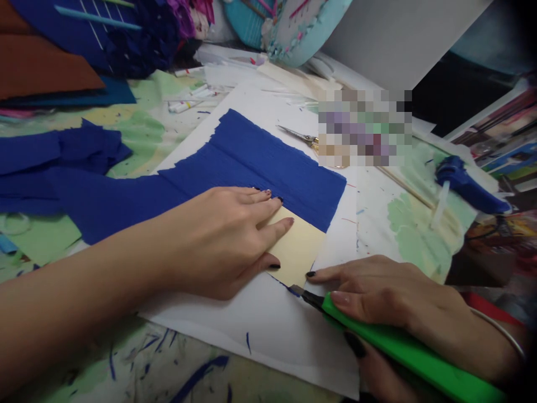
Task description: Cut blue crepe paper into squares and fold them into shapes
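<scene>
My left hand [239, 238] lies flat, fingers stretched out, pressing on a cream-coloured card [300, 246]. Under and behind the card spreads blue crepe paper [268, 162] with ragged edges. My right hand [390, 291] is wrapped round a green utility knife [377, 336]. Its blade tip is at the near corner of the card, beside a thin blue strip [282, 283] along the card's edge. The right index finger reaches out to the card's right edge. A large white sheet [235, 336] lies beneath all of this.
Scissors [300, 135] lie behind the blue paper, partly covered by a blurred patch. A blue glue gun [472, 182] and a wooden stick [406, 187] are at the right. Folded blue paper [54, 159], markers [191, 99] and decorated round pieces [310, 28] stand left and behind. Blue scraps [201, 378] litter the front.
</scene>
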The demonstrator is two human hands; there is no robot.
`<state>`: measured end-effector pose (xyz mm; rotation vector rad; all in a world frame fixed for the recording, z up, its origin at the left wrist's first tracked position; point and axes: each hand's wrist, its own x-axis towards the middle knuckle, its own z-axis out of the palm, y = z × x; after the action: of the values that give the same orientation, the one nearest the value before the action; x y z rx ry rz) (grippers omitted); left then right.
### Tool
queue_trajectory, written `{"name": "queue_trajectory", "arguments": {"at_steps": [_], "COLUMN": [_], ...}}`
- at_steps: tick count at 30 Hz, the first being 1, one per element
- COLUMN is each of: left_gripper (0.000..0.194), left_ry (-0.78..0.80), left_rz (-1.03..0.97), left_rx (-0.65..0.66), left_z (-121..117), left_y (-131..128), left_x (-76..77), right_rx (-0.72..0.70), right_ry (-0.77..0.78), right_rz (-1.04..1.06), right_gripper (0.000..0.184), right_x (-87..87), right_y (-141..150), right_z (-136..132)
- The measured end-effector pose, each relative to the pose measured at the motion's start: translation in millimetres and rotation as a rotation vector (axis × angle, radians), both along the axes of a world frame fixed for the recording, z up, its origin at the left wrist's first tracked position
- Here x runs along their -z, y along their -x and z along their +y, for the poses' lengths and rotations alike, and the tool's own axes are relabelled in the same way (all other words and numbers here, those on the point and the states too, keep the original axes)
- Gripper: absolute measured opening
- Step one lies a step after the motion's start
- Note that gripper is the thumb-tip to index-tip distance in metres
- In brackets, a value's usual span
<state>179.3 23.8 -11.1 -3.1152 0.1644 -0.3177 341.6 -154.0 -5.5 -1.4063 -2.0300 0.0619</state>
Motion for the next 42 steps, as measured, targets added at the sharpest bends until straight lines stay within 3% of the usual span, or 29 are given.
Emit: {"name": "queue_trajectory", "arguments": {"at_steps": [28,34,39,42], "left_gripper": [0.039,0.039,0.040,0.040], "left_ry": [-0.019,-0.024,-0.006,-0.016], "left_rz": [0.018,-0.014,-0.008,0.001], "left_rx": [-0.015,-0.014,-0.005,0.001], "left_z": [-1.3,-0.5,-0.6,1.1], "left_y": [0.9,1.7,2.0,2.0], "left_x": [-2.3,-0.5,-1.3,-0.6], "right_rx": [0.008,0.164,0.104,0.081], "right_ry": [0.026,-0.081,-0.045,-0.174], "right_rz": [0.164,0.278,0.273,0.213], "right_gripper": [0.020,0.015,0.008,0.005], "right_x": [1.7,4.9,5.3,11.2], "right_y": [3.6,12.9,6.7,6.9], "right_z": [-7.8,-6.3,-15.0,-14.5]}}
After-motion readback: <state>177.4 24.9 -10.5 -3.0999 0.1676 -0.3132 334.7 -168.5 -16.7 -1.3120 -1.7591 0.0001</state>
